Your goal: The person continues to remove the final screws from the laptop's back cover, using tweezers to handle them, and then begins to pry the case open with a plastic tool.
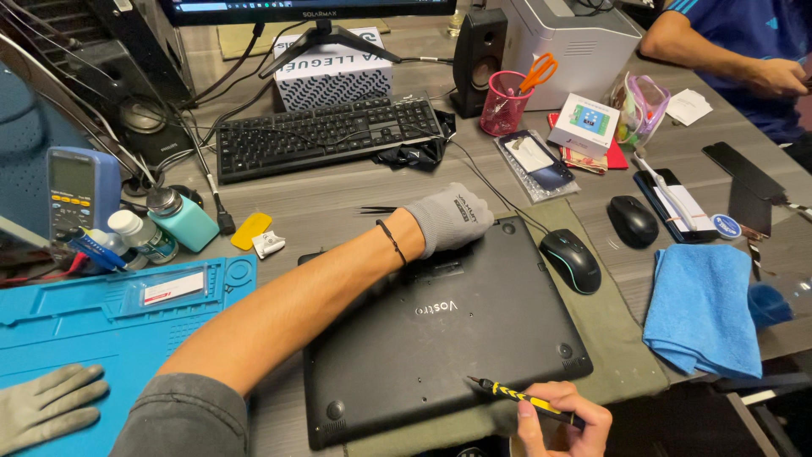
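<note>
On upturned black laptop (440, 330): gloved left hand (448, 218) pressed flat (grasping nothing); right hand (562, 416) grips yellow-black screwdriver (523, 396).

Centre frame, a matte black plastic laptop underside (440, 334); lower right, a yellow-and-black striped screwdriver (524, 396); lower left, a bright blue silicone work mat (110, 330); right, a sky-blue folded cloth (706, 309).

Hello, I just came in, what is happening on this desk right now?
A person has a black laptop lying upside down on an olive mat. The gloved left hand presses on the laptop's far edge. The bare right hand holds a yellow-and-black screwdriver, with its tip on the base near the front edge. A black mouse and a blue cloth lie to the right. Another person's arm rests at the far right corner.
</note>
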